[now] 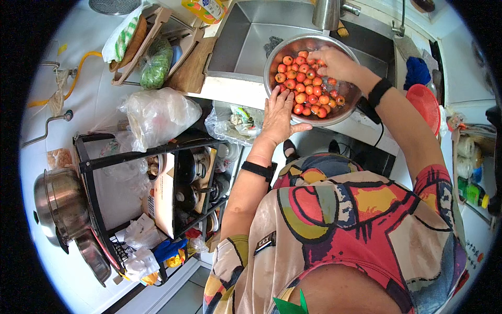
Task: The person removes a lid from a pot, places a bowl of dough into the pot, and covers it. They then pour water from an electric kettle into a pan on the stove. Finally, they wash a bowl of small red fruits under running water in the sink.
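Note:
A stainless steel bowl (pixel 355 106) sits over the near edge of the sink, with many small red-orange fruits (pixel 300 87) in water inside it. My left hand (pixel 278 114) rests on the bowl's near left rim, fingers spread and fingertips touching the fruits at that side. Over the far right part of the bowl, my right hand (pixel 333 62) is among the fruits with its fingers bent down. Blur hides whether a fruit is between those fingers. Both wrists wear black bands.
The steel sink (pixel 235 51) lies beyond, with a faucet (pixel 327 15) above the bowl. A wooden cutting board (pixel 192 70) and a bag of greens (pixel 157 64) stand left. A plastic-lined bin (pixel 235 121) is below the counter edge. A red plastic basket (pixel 423 106) is at right.

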`<state>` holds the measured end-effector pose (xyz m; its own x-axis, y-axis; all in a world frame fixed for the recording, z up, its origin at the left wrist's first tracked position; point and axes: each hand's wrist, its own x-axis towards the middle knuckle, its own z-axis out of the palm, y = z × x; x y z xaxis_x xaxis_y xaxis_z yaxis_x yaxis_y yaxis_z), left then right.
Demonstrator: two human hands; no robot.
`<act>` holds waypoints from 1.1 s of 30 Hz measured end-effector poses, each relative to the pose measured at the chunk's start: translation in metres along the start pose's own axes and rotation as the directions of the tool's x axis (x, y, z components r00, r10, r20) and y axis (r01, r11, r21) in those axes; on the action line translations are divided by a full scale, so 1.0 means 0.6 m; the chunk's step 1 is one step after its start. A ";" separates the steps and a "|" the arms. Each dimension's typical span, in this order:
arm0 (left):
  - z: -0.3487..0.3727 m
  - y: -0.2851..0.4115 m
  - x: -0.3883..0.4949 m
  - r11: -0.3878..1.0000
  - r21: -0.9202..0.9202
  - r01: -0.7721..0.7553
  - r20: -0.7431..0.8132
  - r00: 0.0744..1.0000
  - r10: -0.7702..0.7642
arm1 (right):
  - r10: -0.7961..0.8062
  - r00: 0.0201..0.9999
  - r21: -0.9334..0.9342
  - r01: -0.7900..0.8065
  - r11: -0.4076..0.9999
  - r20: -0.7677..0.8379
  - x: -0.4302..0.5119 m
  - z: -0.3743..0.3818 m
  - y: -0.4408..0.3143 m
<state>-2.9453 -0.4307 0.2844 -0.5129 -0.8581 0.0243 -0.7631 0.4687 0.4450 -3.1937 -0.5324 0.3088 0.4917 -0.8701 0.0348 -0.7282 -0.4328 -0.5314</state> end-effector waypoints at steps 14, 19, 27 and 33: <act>-0.003 0.005 0.006 0.999 0.028 -0.026 -0.048 0.998 0.027 | 0.339 0.785 0.341 -0.553 0.760 0.518 -0.016 0.039 -0.014; 0.000 0.004 0.007 0.998 0.049 -0.025 -0.030 0.999 0.026 | 0.046 0.921 0.265 -0.159 0.951 0.387 -0.038 0.007 -0.057; 0.003 0.004 0.006 0.998 0.057 -0.041 -0.061 0.997 0.044 | 0.239 0.917 -0.274 -0.152 0.950 0.319 -0.041 0.081 -0.066; 0.004 0.003 0.005 0.998 0.048 -0.040 -0.060 0.997 0.043 | 0.088 0.988 -0.107 -0.074 0.991 0.130 -0.026 0.039 0.001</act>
<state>-2.9490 -0.4318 0.2832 -0.5206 -0.8482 0.0975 -0.7599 0.5124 0.4001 -3.1905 -0.5137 0.2885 0.4838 -0.8666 -0.1224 -0.8096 -0.3900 -0.4387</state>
